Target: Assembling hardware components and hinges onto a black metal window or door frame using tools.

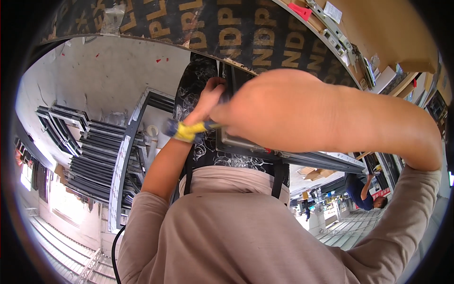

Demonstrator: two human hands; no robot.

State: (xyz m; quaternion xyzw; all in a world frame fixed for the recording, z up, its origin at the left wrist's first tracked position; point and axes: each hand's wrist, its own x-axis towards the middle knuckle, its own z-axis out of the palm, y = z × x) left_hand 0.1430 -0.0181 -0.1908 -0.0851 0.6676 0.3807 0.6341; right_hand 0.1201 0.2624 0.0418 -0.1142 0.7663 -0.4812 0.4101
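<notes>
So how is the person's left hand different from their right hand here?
The left hand shows clearly, fingers curled on the dark metal frame; the right hand is blurred, so its grip is unclear. The left hand sits higher up, by the frame's upright edge; the right is lower, next to a yellow-and-blue tool handle. Both are bare and close together at the same frame.

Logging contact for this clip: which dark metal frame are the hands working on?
The grey frame under the left hand and right hand, against the patterned apron; the stacked frames lie untouched at left.
</notes>
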